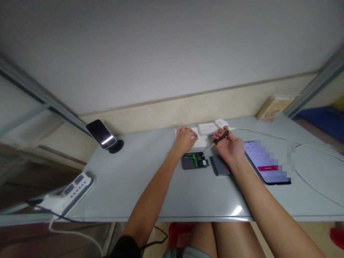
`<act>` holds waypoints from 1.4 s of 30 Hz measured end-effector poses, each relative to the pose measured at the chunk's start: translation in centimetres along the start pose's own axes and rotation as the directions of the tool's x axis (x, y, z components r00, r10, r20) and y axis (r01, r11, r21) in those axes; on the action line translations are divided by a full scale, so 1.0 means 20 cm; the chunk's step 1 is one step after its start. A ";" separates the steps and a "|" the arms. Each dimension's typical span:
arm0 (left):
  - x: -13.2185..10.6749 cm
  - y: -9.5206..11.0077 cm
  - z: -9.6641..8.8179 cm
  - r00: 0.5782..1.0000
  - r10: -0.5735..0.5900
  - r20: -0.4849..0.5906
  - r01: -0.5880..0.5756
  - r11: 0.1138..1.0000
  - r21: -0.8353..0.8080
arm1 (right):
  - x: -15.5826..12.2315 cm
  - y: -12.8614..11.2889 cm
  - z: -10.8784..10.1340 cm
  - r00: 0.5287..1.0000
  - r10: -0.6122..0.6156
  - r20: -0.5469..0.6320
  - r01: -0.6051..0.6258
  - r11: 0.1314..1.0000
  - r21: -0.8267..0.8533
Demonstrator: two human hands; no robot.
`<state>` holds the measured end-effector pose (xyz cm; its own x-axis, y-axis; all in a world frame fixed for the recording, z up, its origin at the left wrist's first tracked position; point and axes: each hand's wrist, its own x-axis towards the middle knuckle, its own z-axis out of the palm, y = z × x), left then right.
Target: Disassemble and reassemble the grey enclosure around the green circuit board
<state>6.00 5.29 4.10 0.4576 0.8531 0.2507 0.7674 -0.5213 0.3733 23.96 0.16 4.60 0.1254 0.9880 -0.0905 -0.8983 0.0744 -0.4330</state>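
An opened small grey device (195,160) with a green circuit board showing lies in the middle of the table. Its grey cover (219,165) rests just to the right. My right hand (229,147) is closed round a black and yellow screwdriver (218,138), whose tip points down towards the board's upper right corner. My left hand (185,139) sits behind the device with fingers curled, resting on a white sheet (199,142); what it holds, if anything, is hidden.
A lit phone (266,162) lies flat to the right, a white cable (309,147) running past it. White chargers (212,127) sit at the back, a phone on a stand (103,135) at back left, a power strip (70,191) at the left edge, a box (273,106) at back right.
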 end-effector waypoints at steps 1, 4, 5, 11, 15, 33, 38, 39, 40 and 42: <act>0.02 -0.01 0.02 1.000 0.003 0.024 -0.003 1.000 0.003 | 0.00 0.00 0.01 1.000 -0.001 0.011 0.002 1.000 -0.012; 0.01 -0.03 0.04 1.000 -0.011 0.016 0.012 1.000 -0.029 | 0.01 -0.02 0.01 0.999 0.007 0.038 -0.006 1.000 -0.020; -0.02 -0.04 0.04 1.000 -0.021 -0.004 0.021 0.999 -0.049 | 0.01 -0.02 0.02 0.999 0.007 0.048 -0.006 1.000 -0.018; -0.27 -0.13 -0.04 0.993 0.096 -0.069 -0.105 0.985 -0.136 | 0.00 -0.02 0.06 0.990 -0.057 0.128 0.066 0.996 -0.064; -0.42 -0.20 -0.10 0.978 0.126 -0.165 -0.145 0.983 -0.110 | -0.01 0.07 0.17 0.973 -0.020 0.228 0.080 0.964 -0.256; -0.47 -0.17 -0.10 0.960 0.243 -0.136 -0.253 0.966 -0.060 | -0.02 0.30 0.24 0.923 0.091 0.373 0.097 0.885 -0.455; -0.46 -0.16 -0.08 0.970 0.227 -0.084 -0.234 0.968 -0.094 | -0.04 0.33 0.24 0.900 0.085 0.427 0.116 0.898 -0.423; -0.46 -0.16 -0.07 0.972 0.223 -0.075 -0.230 0.967 -0.106 | -0.04 0.34 0.24 0.899 0.081 0.431 0.117 0.903 -0.413; -0.46 -0.16 -0.07 0.974 0.218 -0.068 -0.225 0.967 -0.121 | -0.03 0.34 0.23 0.899 0.081 0.430 0.113 0.906 -0.407; -0.46 -0.17 -0.06 0.976 0.208 -0.057 -0.215 0.963 -0.163 | -0.03 0.34 0.23 0.901 0.091 0.425 0.105 0.903 -0.416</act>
<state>-1.35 -0.79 1.69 0.5808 0.7234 0.3733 0.5676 -0.6886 0.4513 15.89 0.76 5.84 -0.1478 0.9543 0.2599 -0.6234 0.1141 -0.7735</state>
